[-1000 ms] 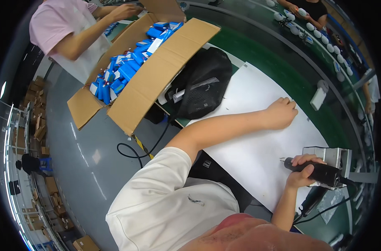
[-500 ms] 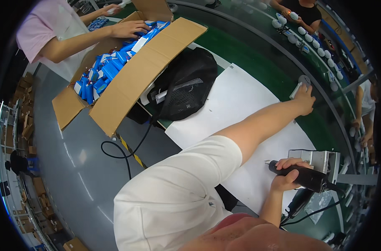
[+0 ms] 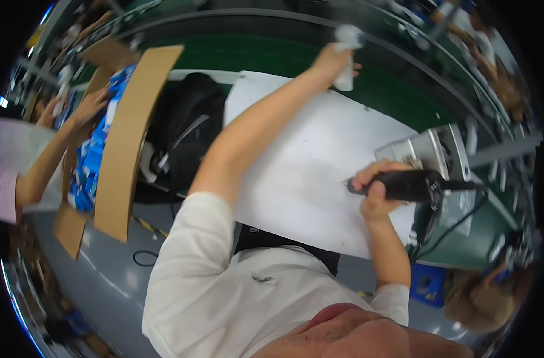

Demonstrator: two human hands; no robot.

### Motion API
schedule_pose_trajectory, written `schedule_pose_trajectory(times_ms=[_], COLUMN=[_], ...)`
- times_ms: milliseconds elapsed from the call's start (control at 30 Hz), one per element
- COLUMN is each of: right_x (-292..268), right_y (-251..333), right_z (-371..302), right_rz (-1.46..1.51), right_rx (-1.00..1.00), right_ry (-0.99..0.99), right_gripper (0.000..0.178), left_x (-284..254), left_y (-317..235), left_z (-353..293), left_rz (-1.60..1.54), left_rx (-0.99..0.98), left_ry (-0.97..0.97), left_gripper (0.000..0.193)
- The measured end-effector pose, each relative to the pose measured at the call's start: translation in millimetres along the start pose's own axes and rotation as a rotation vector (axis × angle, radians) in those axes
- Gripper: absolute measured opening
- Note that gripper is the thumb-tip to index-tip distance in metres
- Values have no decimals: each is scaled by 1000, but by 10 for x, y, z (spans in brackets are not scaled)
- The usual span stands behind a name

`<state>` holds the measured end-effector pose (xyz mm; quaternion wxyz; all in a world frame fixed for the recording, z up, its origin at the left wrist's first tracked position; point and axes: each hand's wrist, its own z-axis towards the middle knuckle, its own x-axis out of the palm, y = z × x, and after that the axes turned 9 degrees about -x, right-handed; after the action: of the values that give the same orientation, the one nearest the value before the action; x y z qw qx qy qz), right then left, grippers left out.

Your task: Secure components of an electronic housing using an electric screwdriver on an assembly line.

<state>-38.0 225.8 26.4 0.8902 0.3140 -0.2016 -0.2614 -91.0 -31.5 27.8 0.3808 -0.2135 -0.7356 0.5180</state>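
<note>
My left hand [image 3: 333, 64] is closed around a white handheld device [image 3: 345, 76] with a round head, out over the far edge of the white sheet [image 3: 296, 161]. Motion blurs the device, so its details do not show. In my right hand [image 3: 379, 194] lies a black electric screwdriver [image 3: 408, 185], held level, its bit pointing left above the sheet. A cord runs from its back end. Just beyond the right hand stands a metal fixture [image 3: 424, 148], apart from the screwdriver's tip.
At the left, a cardboard box [image 3: 124, 161] holds many blue packs [image 3: 93, 156]; a co-worker's hand [image 3: 91, 105] reaches into it. A black mesh bag [image 3: 194, 128] sits between box and sheet. A dark rail [image 3: 272, 13] borders the far side. A blue stool [image 3: 428, 284] stands lower right.
My left hand has closed on the white device and brought it back from the line at the far right. The view has turned. My right hand keeps hold of the screwdriver.
</note>
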Motion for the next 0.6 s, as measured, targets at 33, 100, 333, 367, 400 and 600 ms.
schedule_pose_trajectory(times_ms=[33,100,333,367,400,600], right_x=[-17,-49,-120,-182,-229,-319], right_y=[9,-15,323,447,557,668], right_z=[-9,-23,268,377,491,653], right_rz=[0,-13,104,109,113,-385], right_rx=[-3,-6,-57,-98,-139,-309], right_ry=[19,21,-76,-89,-103,-268], right_gripper=[34,34,29,33,40,37], left_x=[-36,-58,93,118,117,171], left_y=[-39,-23,315,398,489,791], left_z=[-296,-751,-1614,-1696,-1773,-1871], left_rz=[-84,-205,-340,-356,-318,-189], left_rx=[-55,-130,-355,-371,-381,-439], left_ry=[91,180,257,270,292,456], left_gripper=[39,38,43,43,43,42])
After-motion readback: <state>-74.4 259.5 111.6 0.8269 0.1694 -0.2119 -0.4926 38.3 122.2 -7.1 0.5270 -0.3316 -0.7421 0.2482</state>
